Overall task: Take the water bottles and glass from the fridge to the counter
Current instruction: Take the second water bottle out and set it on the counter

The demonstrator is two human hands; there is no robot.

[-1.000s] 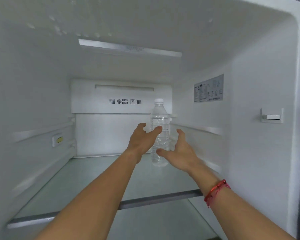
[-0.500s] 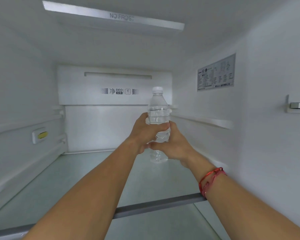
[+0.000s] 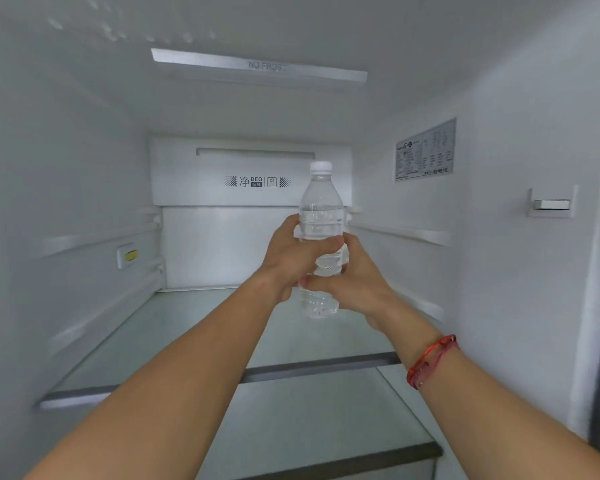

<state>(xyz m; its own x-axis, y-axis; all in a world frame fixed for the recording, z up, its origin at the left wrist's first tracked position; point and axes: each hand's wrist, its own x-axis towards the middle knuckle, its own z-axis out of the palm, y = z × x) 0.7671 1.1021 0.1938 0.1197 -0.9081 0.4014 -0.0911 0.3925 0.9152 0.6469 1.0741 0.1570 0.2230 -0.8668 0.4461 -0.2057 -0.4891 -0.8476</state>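
Observation:
A clear plastic water bottle (image 3: 321,202) with a white cap stands upright deep inside the fridge, over the glass shelf (image 3: 174,341). My left hand (image 3: 291,258) wraps its middle from the left, thumb across the front. From the right, my right hand (image 3: 354,282) grips lower down, fingers curled around the bottle. Whether the bottle's base touches the shelf I cannot tell. No glass and no second bottle are in view.
White fridge walls close in on both sides, with shelf rails (image 3: 402,233) on each wall. A label sticker (image 3: 426,150) and a small bracket (image 3: 551,204) sit on the right wall. A second glass shelf (image 3: 326,420) lies lower and nearer. A red string bracelet (image 3: 432,360) circles my right wrist.
One second ago both hands were open beside the bottle; they have since closed around it. The bottle now sits slightly nearer and higher in view.

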